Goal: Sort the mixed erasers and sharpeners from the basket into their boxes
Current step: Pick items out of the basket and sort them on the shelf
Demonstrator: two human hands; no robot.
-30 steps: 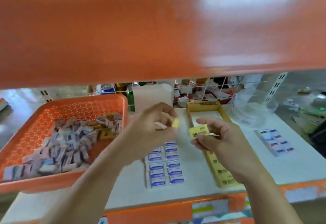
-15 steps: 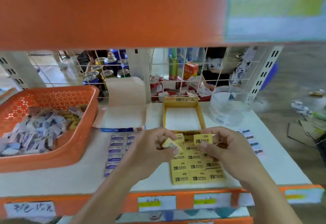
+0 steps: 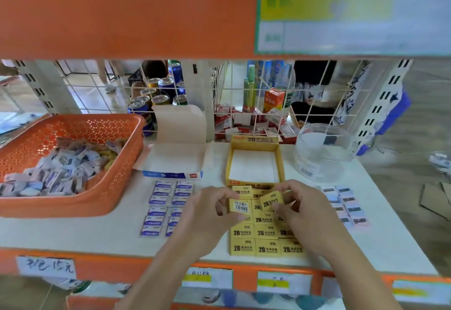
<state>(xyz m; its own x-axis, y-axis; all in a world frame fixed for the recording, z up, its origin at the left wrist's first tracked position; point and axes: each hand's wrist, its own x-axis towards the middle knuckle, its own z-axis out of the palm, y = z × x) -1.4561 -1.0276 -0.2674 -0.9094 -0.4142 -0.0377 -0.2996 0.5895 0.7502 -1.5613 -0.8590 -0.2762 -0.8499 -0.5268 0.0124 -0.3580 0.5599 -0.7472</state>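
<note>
Two yellow erasers are being pinched over the rows of yellow erasers (image 3: 266, 233) on the counter (image 3: 73, 231): my left hand (image 3: 205, 214) is holding the barcode-up eraser (image 3: 240, 208), my right hand (image 3: 310, 214) the tilted 2B eraser (image 3: 272, 201). My hands are covering part of those rows; the pile (image 3: 53, 170) in the orange basket (image 3: 117, 187) is showing only as blur.

Left hand (image 3: 210, 214) pinches a small yellow eraser block with its barcode face up (image 3: 240, 206). Right hand (image 3: 305, 209) pinches another yellow eraser block marked 2B (image 3: 271, 201), tilted. Both blocks sit just above the flat grid of yellow 2B erasers (image 3: 266, 239) on the white shelf (image 3: 73, 234), in front of the open yellow cardboard box (image 3: 228, 163). The orange perforated plastic basket (image 3: 117, 183) at left holds a mixed pile. 2 columns of white-and-blue erasers (image 3: 166, 207) lie between basket and grid.
</note>
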